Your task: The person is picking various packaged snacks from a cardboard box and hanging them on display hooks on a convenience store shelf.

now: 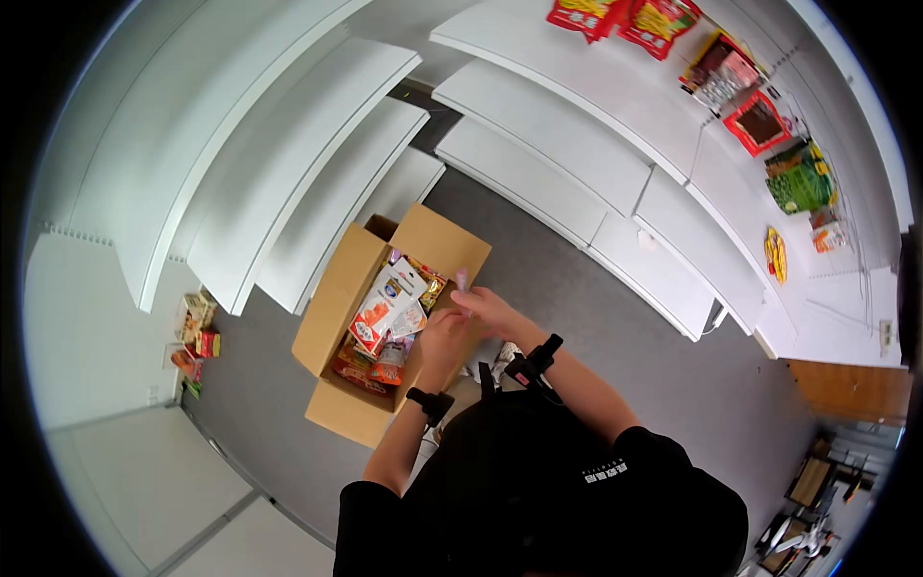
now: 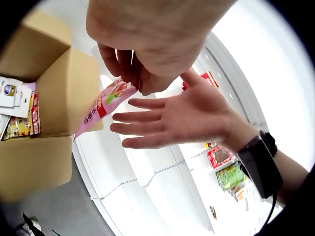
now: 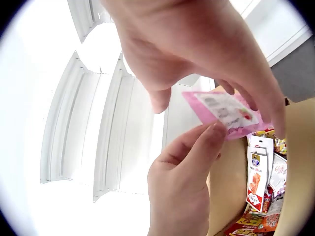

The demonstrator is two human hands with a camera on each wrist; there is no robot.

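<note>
Between thumb and fingers, my left hand (image 2: pixel 147 44) pinches a pink snack packet (image 2: pixel 106 104) by one end. In the right wrist view the packet (image 3: pixel 226 114) shows a pale printed label, and the left hand (image 3: pixel 184 182) grips its lower edge. My right hand (image 2: pixel 172 118) is beside it with straight, spread fingers and the thumb apart. Seen from the head, both the left hand (image 1: pixel 444 338) and right hand (image 1: pixel 492 313) are over the near side of an open cardboard box (image 1: pixel 332 332). Inside it lie white hanging packs (image 1: pixel 385 303) and an orange bag (image 1: pixel 389 363).
White shelves (image 1: pixel 548 115) line the far and right sides, more shelves (image 1: pixel 317 163) the left. Red bags (image 1: pixel 659 24), a green bag (image 1: pixel 803 183) and a yellow packet (image 1: pixel 775 255) sit on the right-hand shelving. Several packages (image 1: pixel 197 332) stand at the left wall on the grey floor (image 1: pixel 260 385).
</note>
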